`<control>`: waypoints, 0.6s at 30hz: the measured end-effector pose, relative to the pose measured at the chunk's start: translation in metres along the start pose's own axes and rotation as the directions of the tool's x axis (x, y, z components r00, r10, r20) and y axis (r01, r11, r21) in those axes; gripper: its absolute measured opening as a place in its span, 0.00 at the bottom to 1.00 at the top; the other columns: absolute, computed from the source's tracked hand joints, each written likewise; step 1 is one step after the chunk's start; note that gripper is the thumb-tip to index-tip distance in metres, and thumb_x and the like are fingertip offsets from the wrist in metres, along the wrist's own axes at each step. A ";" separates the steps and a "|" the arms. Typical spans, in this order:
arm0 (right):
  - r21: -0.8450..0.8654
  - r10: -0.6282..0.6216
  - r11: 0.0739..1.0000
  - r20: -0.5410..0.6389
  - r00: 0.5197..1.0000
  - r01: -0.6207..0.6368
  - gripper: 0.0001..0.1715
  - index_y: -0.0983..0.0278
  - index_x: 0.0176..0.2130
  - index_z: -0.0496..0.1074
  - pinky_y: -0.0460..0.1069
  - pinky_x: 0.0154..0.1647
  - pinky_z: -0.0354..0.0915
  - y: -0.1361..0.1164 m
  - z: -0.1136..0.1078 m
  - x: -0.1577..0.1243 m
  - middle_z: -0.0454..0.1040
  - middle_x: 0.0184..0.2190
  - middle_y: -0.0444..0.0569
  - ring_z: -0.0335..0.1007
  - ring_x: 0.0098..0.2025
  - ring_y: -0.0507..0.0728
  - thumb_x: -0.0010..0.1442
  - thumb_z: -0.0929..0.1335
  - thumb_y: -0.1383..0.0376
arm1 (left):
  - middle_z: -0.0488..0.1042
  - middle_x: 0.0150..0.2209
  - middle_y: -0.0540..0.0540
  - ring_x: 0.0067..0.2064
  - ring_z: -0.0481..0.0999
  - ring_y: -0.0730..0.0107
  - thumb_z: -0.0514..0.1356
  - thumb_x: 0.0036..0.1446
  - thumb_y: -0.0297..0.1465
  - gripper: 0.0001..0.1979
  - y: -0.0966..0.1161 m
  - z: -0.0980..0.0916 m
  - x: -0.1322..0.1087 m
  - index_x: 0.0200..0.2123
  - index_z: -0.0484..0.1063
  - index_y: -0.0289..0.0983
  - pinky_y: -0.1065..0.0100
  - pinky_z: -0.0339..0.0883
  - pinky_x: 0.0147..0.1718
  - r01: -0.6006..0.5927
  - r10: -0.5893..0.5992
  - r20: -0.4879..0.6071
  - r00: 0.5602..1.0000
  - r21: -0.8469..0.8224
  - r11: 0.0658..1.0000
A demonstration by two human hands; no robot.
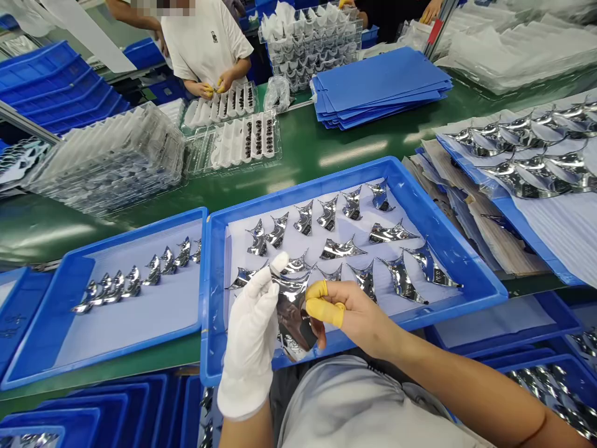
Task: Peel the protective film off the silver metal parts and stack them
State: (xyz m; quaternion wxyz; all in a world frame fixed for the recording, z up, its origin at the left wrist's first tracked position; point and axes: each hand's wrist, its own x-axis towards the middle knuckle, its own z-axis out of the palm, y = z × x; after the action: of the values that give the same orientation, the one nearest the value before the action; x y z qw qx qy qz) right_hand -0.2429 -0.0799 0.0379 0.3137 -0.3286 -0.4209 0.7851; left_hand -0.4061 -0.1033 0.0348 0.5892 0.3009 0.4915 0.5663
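The left hand [249, 342], in a white cloth glove, and the right hand [352, 308], bare but for yellow rubber covers on its thumb and finger, hold a curved, mirror-bright chrome piece [293, 311] between them. The gloved fingers are closed on its upper left side, and the yellow-tipped thumb and finger pinch its right side. It is raised over the near edge of a rectangular blue plastic tray [308, 191], toward the near left corner. A white sheet [298, 244] lines this tray; along its far edge stands a row of six small pointed chrome parts [305, 218], with more chrome parts nearer, up to the right edge. Just beside the tray's left edge, a second blue plastic tray [134, 235] carries a slanting row of smaller chrome parts [153, 270] running toward its far right corner. Both trays sit by the near edge of a glossy green tabletop [298, 152]. Toward the tabletop's far edge lie a stack of flat blue sheets [382, 81] and a clear plastic tray of small dark parts [245, 142]; beyond, a co-worker in a white T-shirt [200, 46] works with yellow-tipped fingers.
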 end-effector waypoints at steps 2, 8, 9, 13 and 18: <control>-0.005 -0.009 1.000 -0.015 1.000 0.008 0.14 0.65 0.27 0.66 0.45 0.27 0.63 0.001 -0.001 0.002 0.67 0.22 0.39 0.67 0.20 0.47 0.59 0.69 0.60 | 0.75 0.56 0.43 0.53 0.76 0.58 0.64 0.58 0.36 0.21 0.001 0.001 0.002 0.55 0.75 0.43 0.62 0.70 0.53 0.002 -0.003 0.036 0.999 0.015 1.000; 0.009 -0.017 1.000 -0.033 0.999 0.017 0.14 0.65 0.29 0.69 0.44 0.25 0.65 0.003 -0.005 0.003 0.66 0.23 0.39 0.64 0.22 0.47 0.57 0.71 0.59 | 0.77 0.51 0.46 0.47 0.78 0.62 0.67 0.55 0.31 0.33 0.000 0.003 0.003 0.63 0.64 0.48 0.67 0.74 0.43 0.071 -0.075 0.042 0.996 0.087 0.994; 0.023 -0.023 0.999 -0.035 0.999 0.024 0.14 0.65 0.28 0.69 0.44 0.24 0.65 0.004 -0.005 0.003 0.65 0.24 0.39 0.64 0.22 0.47 0.57 0.71 0.59 | 0.78 0.50 0.46 0.48 0.78 0.63 0.65 0.57 0.32 0.29 0.000 0.003 0.003 0.62 0.66 0.46 0.69 0.73 0.43 0.061 -0.062 0.015 0.998 0.081 0.995; 0.103 -0.025 0.994 -0.029 0.999 0.028 0.14 0.65 0.28 0.68 0.44 0.23 0.65 0.006 -0.006 0.003 0.64 0.22 0.38 0.63 0.21 0.47 0.57 0.71 0.59 | 0.78 0.50 0.44 0.46 0.79 0.63 0.64 0.58 0.34 0.21 0.001 0.007 0.002 0.56 0.73 0.43 0.70 0.74 0.39 0.011 -0.010 -0.034 0.999 0.036 0.999; 0.300 0.044 0.953 0.034 0.998 -0.052 0.17 0.66 0.27 0.66 0.44 0.23 0.63 0.015 -0.003 0.005 0.69 0.20 0.40 0.66 0.19 0.47 0.59 0.71 0.58 | 0.80 0.44 0.46 0.46 0.79 0.62 0.68 0.53 0.36 0.16 -0.005 0.018 0.005 0.45 0.78 0.42 0.65 0.73 0.46 0.008 0.000 -0.148 0.989 0.054 0.998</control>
State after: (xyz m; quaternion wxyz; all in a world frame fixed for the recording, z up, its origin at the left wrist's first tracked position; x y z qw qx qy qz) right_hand -0.2468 -0.0815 0.0219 0.3351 -0.2766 -0.2928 0.8517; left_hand -0.3888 -0.0962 0.0355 0.5436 0.2731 0.5498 0.5724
